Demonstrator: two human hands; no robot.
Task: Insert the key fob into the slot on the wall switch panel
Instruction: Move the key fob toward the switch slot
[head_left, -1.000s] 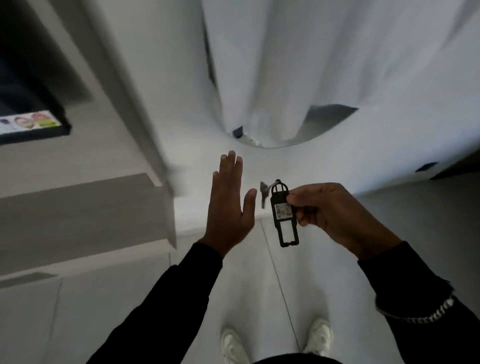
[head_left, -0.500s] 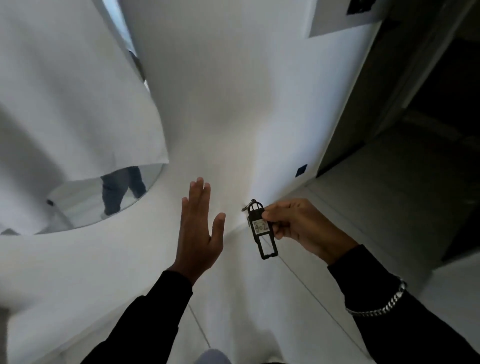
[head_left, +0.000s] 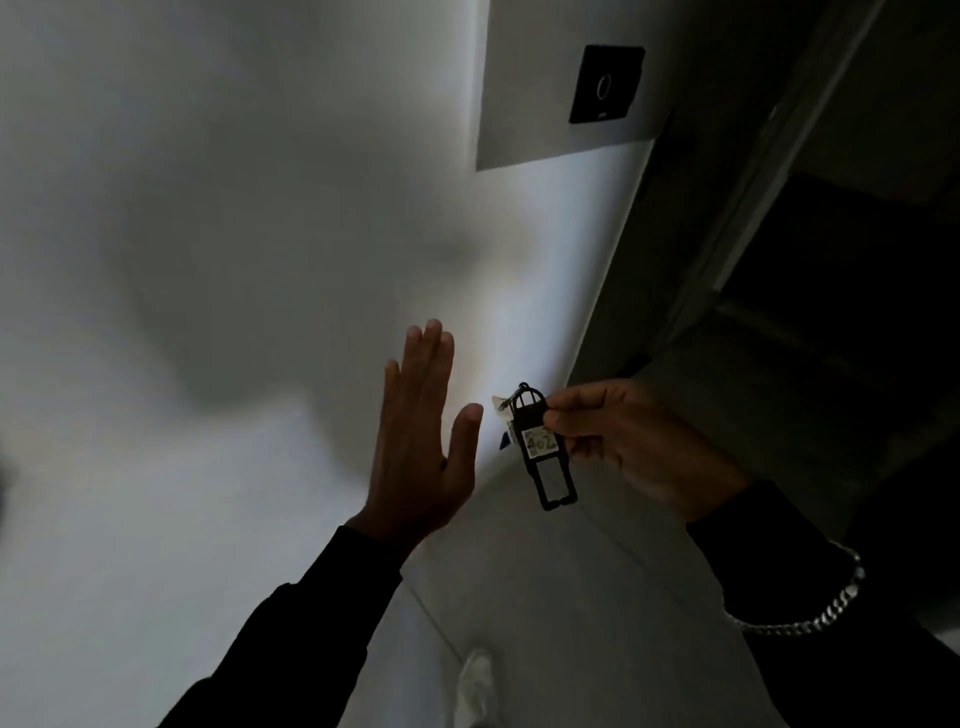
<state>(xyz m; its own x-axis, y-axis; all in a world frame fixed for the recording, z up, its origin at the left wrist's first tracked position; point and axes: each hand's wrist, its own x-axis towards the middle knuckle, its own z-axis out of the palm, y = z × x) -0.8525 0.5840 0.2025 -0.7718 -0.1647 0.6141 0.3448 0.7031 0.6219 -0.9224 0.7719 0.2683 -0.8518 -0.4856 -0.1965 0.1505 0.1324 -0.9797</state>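
A black key fob (head_left: 543, 451) with a white label reading 402 hangs upright from my right hand (head_left: 631, 444), pinched near its top between thumb and fingers. A metal key (head_left: 503, 404) sticks out behind the fob's top. My left hand (head_left: 422, 436) is held flat beside it on the left, fingers straight and together, palm facing right, holding nothing. The dark square wall switch panel (head_left: 605, 84) sits high on the white wall at the upper right, far above both hands. Its slot cannot be made out.
A white wall (head_left: 260, 234) fills the left and middle. A dark door frame (head_left: 727, 218) and unlit doorway lie to the right. Pale floor tiles (head_left: 571, 623) and one white shoe (head_left: 475, 686) show below. A small dark socket (head_left: 505, 441) sits low on the wall behind the fob.
The view has swung right and up: the mirror and hanging cloth left the frame and the wall switch panel came into view. Both hands kept the same pose with the fob.
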